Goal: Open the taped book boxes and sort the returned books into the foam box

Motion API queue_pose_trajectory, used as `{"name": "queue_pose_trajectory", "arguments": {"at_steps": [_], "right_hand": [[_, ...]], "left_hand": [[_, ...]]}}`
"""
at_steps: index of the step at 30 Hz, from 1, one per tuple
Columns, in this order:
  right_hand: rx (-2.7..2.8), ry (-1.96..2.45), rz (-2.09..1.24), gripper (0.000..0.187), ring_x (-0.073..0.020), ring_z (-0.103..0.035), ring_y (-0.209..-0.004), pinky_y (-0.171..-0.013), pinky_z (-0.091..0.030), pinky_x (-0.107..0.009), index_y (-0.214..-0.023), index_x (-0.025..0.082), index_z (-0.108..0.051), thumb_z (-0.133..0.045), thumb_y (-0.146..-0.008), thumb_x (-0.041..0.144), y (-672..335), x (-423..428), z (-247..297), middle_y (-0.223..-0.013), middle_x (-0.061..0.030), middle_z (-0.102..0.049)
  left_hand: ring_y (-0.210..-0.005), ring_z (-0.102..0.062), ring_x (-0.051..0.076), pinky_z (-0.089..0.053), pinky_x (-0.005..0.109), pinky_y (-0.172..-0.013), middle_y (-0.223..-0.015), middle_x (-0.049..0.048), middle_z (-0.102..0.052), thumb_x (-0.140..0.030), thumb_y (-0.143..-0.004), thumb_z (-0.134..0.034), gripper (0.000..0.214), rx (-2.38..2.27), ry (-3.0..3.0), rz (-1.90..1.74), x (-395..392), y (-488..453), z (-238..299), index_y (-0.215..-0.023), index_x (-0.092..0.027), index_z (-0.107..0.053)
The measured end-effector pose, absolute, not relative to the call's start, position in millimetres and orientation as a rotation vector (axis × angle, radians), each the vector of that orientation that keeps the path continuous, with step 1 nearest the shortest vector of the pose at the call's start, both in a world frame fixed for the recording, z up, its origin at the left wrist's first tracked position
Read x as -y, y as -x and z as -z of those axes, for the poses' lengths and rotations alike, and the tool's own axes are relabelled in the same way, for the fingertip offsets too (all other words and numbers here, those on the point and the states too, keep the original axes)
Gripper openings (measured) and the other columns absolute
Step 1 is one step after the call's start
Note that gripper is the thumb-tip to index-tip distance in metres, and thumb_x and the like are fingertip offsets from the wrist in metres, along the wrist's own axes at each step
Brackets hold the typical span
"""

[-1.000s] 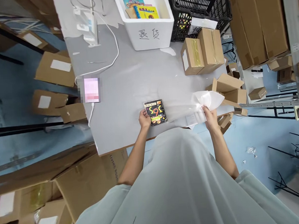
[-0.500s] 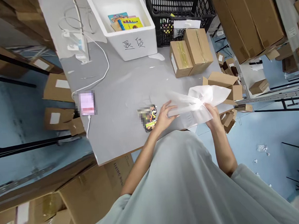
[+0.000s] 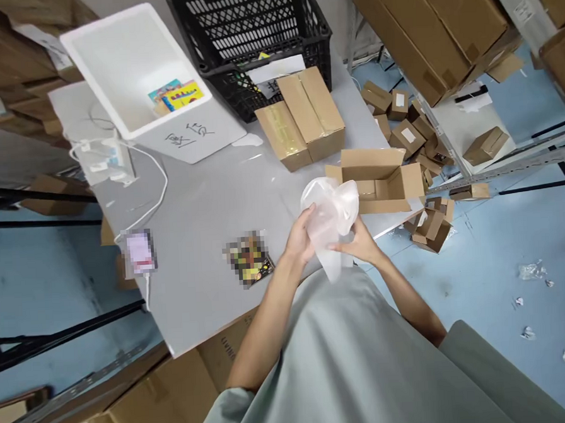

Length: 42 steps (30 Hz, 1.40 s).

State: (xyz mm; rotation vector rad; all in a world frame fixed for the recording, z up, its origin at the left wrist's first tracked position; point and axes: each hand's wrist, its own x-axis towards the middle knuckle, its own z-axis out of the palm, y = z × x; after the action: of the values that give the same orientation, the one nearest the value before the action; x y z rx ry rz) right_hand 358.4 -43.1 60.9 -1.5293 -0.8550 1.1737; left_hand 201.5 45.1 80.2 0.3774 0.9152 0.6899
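Between my two hands is a crumpled sheet of thin, whitish translucent wrapping [image 3: 328,218], bunched up above the table's front edge. My left hand [image 3: 300,237] grips it from the left side, thumb upward. On the right, my right hand [image 3: 360,242] holds its lower right part with thumb and fingers. Just beyond the wrapping stands an open cardboard box [image 3: 380,190], flaps spread; the part of its inside that shows is bare cardboard. A small, colourful, dark-edged item [image 3: 249,258], partly blurred out, lies on the table left of my left hand.
Two closed cardboard boxes [image 3: 306,119] stand behind the open one. A white foam bin [image 3: 128,74] with colourful booklets and a black plastic crate [image 3: 264,42] are at the back. A phone [image 3: 141,252] on a white cable lies left. Cartons fill the right-hand floor.
The wrapping was spread out wide to the right and is now gathered into a compact bunch. My hands have come closer together, and my left hand has closed on it. The view has shifted.
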Motion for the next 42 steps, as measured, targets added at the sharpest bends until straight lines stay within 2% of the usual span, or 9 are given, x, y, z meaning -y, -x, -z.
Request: {"name": "queue_pose_trajectory", "arguments": {"at_steps": [4,8,12,17,21,25,29,35,42], "right_hand": [[0.575,1.631,-0.984,0.075,-0.0374,-0.071,-0.136,-0.116,-0.059,-0.05,-0.13,0.018,-0.075,-0.087,-0.077,0.07,-386.3,45.5,-54.6,-0.136,-0.0165,-0.078],[0.521,1.488,-1.109,0.065,-0.0357,-0.076,-0.129,-0.11,-0.063,-0.048,-0.125,0.018,-0.078,-0.078,-0.089,0.071,-432.9,40.1,-64.2,-0.134,-0.0134,-0.081],[0.662,1.512,-1.11,0.071,-0.0335,-0.076,-0.126,-0.107,-0.064,-0.045,-0.131,0.017,-0.075,-0.077,-0.089,0.074,-472.8,26.5,-71.8,-0.133,-0.0147,-0.08],[1.052,1.73,-0.857,0.098,-0.0336,-0.06,-0.149,-0.115,-0.059,-0.049,-0.167,0.027,-0.047,-0.086,-0.086,0.066,-501.5,16.4,-71.3,-0.168,-0.0159,-0.054],[1.549,1.924,-0.827,0.061,-0.0346,-0.057,-0.151,-0.126,-0.05,-0.051,-0.153,0.031,-0.066,-0.081,-0.095,0.043,-513.1,1.9,-65.7,-0.163,-0.0103,-0.059],[1.716,2.215,-0.797,0.037,-0.0327,-0.07,-0.133,-0.115,-0.054,-0.045,-0.142,0.023,-0.074,-0.061,-0.108,0.03,-525.8,-31.3,-53.5,-0.149,-0.0134,-0.071],[1.843,2.506,-0.917,0.032,-0.0328,-0.074,-0.129,-0.11,-0.055,-0.04,-0.133,0.016,-0.079,-0.06,-0.11,0.028,-532.4,-66.8,-32.0,-0.137,-0.0199,-0.078],[1.812,2.672,-1.274,0.034,-0.0326,-0.071,-0.138,-0.11,-0.054,-0.038,-0.136,0.006,-0.076,-0.064,-0.107,0.018,-520.2,-95.5,2.2,-0.144,-0.0287,-0.074],[1.681,2.496,-1.132,0.049,-0.0359,-0.07,-0.137,-0.116,-0.051,-0.043,-0.155,0.015,-0.063,-0.061,-0.111,0.037,-527.8,-46.6,-18.7,-0.144,-0.0235,-0.074]], "left_hand": [[-0.143,-0.065,0.037,-0.054,0.05,-0.12,-0.144,0.0144,-0.073,-0.065,-0.086,-0.085,0.065,-0.911,-0.916,-0.707,-50.0,-242.2,-93.2,-0.133,-0.021,-0.073],[-0.161,-0.045,0.04,-0.044,0.053,-0.13,-0.172,0.0141,-0.051,-0.057,-0.07,-0.1,0.101,-0.82,-1.606,-0.596,-55.4,-267.7,-100.0,-0.158,-0.028,-0.059],[-0.121,-0.074,0.031,-0.06,0.043,-0.107,-0.138,0.0091,-0.077,-0.043,-0.093,-0.079,0.064,-0.811,-1.705,-0.374,-61.6,-289.6,-91.8,-0.152,-0.024,-0.065],[-0.1,-0.073,0.025,-0.06,0.037,-0.093,-0.108,0.0046,-0.079,-0.032,-0.087,-0.073,0.039,-1.029,-1.689,-0.44,-86.9,-313.7,-58.0,-0.124,-0.019,-0.078],[-0.101,-0.073,0.024,-0.06,0.037,-0.095,-0.11,0.005,-0.079,-0.028,-0.087,-0.068,0.034,-0.932,-1.62,-0.368,-115.2,-332.2,-27.8,-0.118,-0.017,-0.076],[-0.128,-0.069,0.028,-0.055,0.042,-0.113,-0.141,0.0109,-0.07,-0.019,-0.08,-0.073,0.065,-0.955,-1.697,-0.357,-127.2,-345.2,-2.8,-0.144,-0.019,-0.064],[-0.129,-0.069,0.033,-0.055,0.046,-0.116,-0.15,0.0132,-0.061,-0.011,-0.079,-0.074,0.064,-1.049,-1.905,-0.165,-127.2,-351.7,18.9,-0.142,-0.023,-0.067],[-0.121,-0.073,0.041,-0.057,0.051,-0.111,-0.131,0.0177,-0.071,-0.011,-0.083,-0.074,0.035,-1.13,-2.07,0.2,-130.8,-366.5,43.6,-0.114,-0.021,-0.083],[-0.127,-0.07,0.037,-0.05,0.051,-0.12,-0.135,0.015,-0.074,-0.027,-0.098,-0.065,0.035,-1.129,-2.017,-0.196,-127.9,-340.1,12.8,-0.128,-0.024,-0.08]]}}
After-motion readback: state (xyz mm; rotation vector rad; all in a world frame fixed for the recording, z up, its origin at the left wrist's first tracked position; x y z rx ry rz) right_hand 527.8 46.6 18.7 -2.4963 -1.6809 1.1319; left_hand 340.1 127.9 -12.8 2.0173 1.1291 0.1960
